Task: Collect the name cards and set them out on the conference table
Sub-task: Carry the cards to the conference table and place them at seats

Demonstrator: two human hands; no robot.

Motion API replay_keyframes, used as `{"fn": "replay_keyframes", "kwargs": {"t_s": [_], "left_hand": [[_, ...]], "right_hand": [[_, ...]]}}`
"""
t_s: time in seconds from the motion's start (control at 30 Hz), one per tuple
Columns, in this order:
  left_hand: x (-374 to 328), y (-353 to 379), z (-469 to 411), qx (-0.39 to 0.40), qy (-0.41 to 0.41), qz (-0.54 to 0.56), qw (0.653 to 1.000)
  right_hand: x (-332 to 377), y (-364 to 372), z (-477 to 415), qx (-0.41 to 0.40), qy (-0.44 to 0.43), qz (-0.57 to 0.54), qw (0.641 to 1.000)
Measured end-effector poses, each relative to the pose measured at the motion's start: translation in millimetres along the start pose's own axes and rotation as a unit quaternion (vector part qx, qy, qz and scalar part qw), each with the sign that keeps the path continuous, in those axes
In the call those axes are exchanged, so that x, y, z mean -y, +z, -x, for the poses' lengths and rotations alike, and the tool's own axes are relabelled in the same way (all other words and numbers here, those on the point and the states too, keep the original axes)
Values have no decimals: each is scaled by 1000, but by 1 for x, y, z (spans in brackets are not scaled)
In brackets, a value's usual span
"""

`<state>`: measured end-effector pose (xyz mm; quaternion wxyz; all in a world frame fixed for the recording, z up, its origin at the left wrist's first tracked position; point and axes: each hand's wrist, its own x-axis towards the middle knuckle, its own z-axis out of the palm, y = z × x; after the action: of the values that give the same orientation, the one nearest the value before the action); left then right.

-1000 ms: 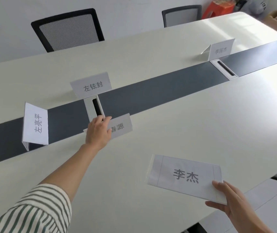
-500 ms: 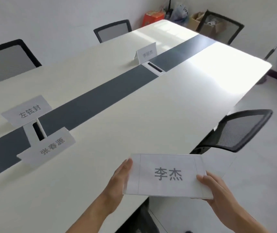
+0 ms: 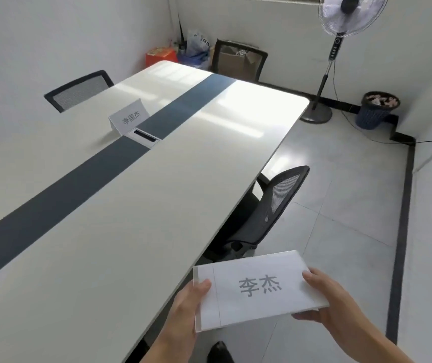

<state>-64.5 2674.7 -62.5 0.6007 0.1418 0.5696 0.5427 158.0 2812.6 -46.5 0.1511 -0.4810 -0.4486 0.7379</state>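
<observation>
Gripping the flat name card [image 3: 259,289] at both short ends, left hand [image 3: 186,307] pinching one side and right hand [image 3: 333,299] the other, held off the near edge of the conference table [image 3: 131,205], above the floor. Likely still needs folding into a tent like the standing card [image 3: 129,117] beside the dark centre strip [image 3: 60,192]. Risks: creasing unevenly and collapsing, or slipping to the floor.

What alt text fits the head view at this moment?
Both hands, left hand and right hand, hold a flat white paper name card off the near edge of a long white conference table. A folded white name card stands by its dark centre strip.
</observation>
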Motion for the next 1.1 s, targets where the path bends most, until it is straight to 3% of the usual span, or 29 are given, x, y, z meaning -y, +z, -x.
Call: {"fn": "replay_keyframes", "kwargs": {"t_s": [0.33,0.53,0.83,1.1], "left_hand": [[-50,49,-146,-7,4,-3,1000],[-124,84,-227,4,12,-28,1000],[-196,76,-303,-24,-41,-144,988],[-239,133,-371,-71,-106,-213,969]], "right_hand": [[83,-67,-131,-18,14,28,999],[169,-109,-202,9,-19,38,999],[254,-128,-349,139,28,80,987],[345,-128,-454,300,17,194,934]]}}
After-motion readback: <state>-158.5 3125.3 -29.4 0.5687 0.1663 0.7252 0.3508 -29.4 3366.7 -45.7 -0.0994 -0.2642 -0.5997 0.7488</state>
